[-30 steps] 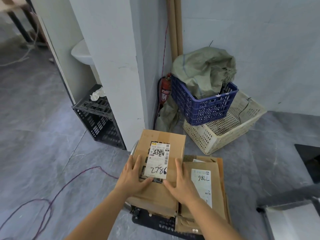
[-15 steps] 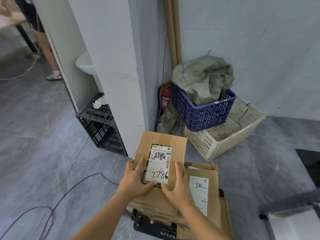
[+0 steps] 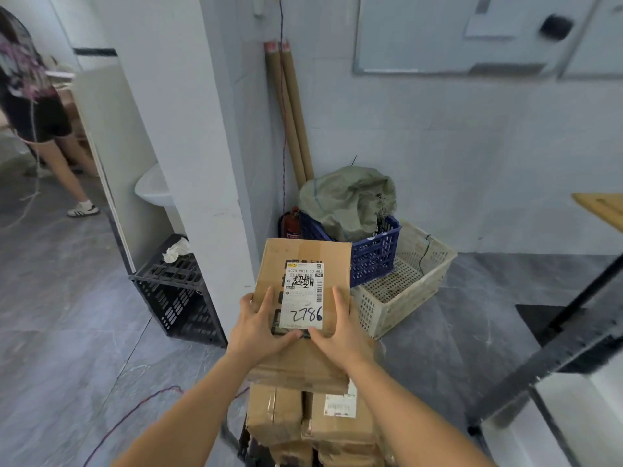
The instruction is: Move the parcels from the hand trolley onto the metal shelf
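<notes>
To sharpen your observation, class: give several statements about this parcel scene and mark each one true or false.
1. The left hand and right hand hold the box marked 2786. True.
2. The sack lies on the floor. False: the sack fills the blue crate.
3. More parcels sit below the box. True.
4. The tubes lie flat. False: the tubes stand upright in the corner.

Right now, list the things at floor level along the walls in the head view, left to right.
Black slatted plastic crate, red fire extinguisher, blue plastic crate, beige perforated plastic basket.
</notes>
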{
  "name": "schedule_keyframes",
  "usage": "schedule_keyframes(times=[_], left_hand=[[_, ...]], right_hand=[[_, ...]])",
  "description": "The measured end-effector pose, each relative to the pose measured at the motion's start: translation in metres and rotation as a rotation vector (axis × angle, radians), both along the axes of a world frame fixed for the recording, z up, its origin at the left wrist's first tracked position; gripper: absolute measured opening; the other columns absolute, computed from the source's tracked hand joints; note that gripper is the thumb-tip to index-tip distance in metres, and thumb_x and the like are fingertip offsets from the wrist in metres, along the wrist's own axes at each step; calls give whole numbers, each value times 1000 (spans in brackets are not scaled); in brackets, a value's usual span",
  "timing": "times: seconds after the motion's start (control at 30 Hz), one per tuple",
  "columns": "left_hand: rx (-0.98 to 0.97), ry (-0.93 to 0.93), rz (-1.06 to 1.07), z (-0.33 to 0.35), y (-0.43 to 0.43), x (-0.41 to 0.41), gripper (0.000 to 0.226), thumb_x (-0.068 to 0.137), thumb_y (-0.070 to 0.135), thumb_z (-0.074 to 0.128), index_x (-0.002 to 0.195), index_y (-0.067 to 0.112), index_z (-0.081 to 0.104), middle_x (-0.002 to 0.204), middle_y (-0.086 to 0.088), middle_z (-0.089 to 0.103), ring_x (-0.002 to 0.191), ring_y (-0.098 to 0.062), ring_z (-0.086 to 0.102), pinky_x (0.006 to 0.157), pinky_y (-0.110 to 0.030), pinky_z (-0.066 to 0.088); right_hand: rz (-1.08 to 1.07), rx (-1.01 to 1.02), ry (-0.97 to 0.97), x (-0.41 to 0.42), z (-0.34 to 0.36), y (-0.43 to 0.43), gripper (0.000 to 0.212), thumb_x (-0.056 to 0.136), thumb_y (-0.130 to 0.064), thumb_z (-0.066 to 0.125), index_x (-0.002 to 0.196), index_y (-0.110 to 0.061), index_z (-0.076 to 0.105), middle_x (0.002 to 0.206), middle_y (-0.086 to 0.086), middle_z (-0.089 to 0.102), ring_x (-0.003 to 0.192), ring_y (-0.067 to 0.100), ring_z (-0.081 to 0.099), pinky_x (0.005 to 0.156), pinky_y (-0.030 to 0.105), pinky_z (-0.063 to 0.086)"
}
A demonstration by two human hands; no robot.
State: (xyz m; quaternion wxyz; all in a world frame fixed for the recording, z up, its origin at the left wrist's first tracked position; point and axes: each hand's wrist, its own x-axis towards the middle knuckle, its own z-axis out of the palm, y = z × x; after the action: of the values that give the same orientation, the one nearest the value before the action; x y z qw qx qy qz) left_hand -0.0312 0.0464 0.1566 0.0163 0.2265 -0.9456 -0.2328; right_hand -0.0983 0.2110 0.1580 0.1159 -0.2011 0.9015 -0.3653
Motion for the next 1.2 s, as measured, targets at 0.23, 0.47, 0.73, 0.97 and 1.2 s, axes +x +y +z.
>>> schedule_keyframes(times=[0.23,0.47,0.73,0.97,1.2], left_hand=[[-5,107,-125,59,69,-31,107,69,71,61,150,29,6,149,-9,10,134,-29,34,100,-39,42],[-48,167,-309,99,142,-58,106,70,69,61,151,26,7,148,-11,11,134,-30,34,100,-40,44],[-69,188,-556,133,207,-70,104,73,68,60,151,25,6,149,-14,10,137,-32,31,103,-42,39],[-82,150,-801,146,262,-76,104,73,69,59,151,26,5,148,-16,14,137,-33,32,106,-44,38],[-59,106,-956,147,328,-83,99,75,67,59,150,28,8,149,-16,15,136,-33,33,106,-40,36]], right_hand=[[-123,-91,104,-7,64,76,89,81,-38,66,147,-29,7,155,5,10,136,25,33,107,37,34],[-309,-126,166,1,101,154,92,80,-38,66,147,-29,4,155,6,10,138,24,30,106,35,34],[-553,-121,191,30,126,216,92,81,-40,65,148,-32,2,157,6,6,134,27,38,103,35,37],[-793,-136,177,65,132,260,93,81,-42,63,148,-33,-1,157,8,6,140,26,26,109,36,31],[-946,-100,139,80,133,313,90,83,-42,61,149,-27,3,155,10,13,137,28,31,107,37,33]])
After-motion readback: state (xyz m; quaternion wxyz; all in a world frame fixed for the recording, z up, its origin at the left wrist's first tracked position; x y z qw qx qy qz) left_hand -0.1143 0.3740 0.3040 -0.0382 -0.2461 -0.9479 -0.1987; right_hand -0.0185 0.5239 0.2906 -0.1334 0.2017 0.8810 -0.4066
